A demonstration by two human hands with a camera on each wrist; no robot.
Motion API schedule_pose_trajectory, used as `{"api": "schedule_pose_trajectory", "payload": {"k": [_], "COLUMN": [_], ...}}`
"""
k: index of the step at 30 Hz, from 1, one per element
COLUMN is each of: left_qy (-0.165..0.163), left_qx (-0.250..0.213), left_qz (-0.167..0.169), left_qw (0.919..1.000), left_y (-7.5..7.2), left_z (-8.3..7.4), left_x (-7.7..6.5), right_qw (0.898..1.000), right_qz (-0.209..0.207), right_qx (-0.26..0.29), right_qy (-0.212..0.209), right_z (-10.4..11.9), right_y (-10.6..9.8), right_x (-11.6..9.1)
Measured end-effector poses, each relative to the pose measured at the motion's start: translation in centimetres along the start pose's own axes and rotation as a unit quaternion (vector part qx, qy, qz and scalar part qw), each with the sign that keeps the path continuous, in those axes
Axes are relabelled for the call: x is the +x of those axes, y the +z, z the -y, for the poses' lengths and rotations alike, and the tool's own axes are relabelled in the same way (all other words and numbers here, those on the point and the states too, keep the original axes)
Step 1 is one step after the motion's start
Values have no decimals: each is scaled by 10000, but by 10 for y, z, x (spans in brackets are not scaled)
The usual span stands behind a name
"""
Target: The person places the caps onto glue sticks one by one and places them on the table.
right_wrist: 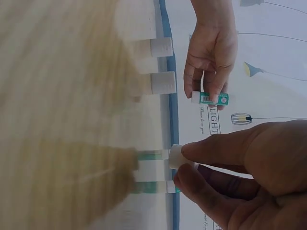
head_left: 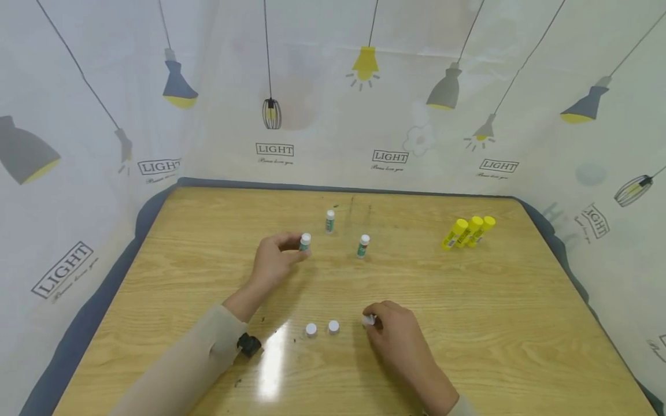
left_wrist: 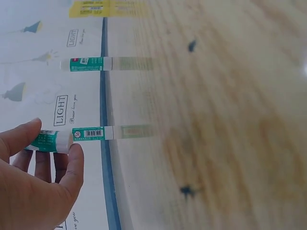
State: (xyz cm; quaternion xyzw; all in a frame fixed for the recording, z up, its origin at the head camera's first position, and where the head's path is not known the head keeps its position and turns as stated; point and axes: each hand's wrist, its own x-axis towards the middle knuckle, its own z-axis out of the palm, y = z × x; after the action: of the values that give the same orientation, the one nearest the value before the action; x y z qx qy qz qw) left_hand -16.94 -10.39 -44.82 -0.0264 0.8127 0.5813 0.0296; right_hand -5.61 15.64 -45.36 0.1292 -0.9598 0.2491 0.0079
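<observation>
Fingers and thumb of my left hand (head_left: 273, 257) grip an upright green glue stick with a white top (head_left: 305, 242). In the left wrist view that glue stick (left_wrist: 48, 141) appears raised off the table. My right hand (head_left: 398, 335) pinches a small white cap (right_wrist: 176, 157) between thumb and fingertips, low over the near middle of the table; whether the cap touches the wood I cannot tell. Left of it lie two white caps, one nearer (head_left: 333, 327) and one farther (head_left: 311, 330). Two similar green glue sticks stand upright, one behind (head_left: 330, 222) and one to the right (head_left: 362, 247) of my left hand.
Three yellow glue sticks stand close together at the right rear, the leftmost one (head_left: 455, 234) in front. The wooden table (head_left: 494, 312) is bordered by a pale curtain (head_left: 333, 115) printed with lamps. A black clip-like object (head_left: 249, 345) sits at the left cuff.
</observation>
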Motion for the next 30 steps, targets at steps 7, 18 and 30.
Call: {"api": "schedule_pose_trajectory", "payload": {"k": [7, 18, 30], "left_qy": [172, 426, 713], "left_qx": [-31, 36, 8], "left_qz": [28, 24, -103], "left_qw": [9998, 9991, 9974], "left_y": [-3, -4, -7], "left_z": [2, 4, 10], "left_x": [-5, -14, -21], "right_qw": [9986, 9939, 9865], "right_qz": [-492, -930, -1242], "right_qx": [150, 266, 711], "right_qy": [-123, -525, -796], "right_z": [-1, 4, 9], "right_y": [-8, -17, -20], "right_x": [5, 16, 27]}}
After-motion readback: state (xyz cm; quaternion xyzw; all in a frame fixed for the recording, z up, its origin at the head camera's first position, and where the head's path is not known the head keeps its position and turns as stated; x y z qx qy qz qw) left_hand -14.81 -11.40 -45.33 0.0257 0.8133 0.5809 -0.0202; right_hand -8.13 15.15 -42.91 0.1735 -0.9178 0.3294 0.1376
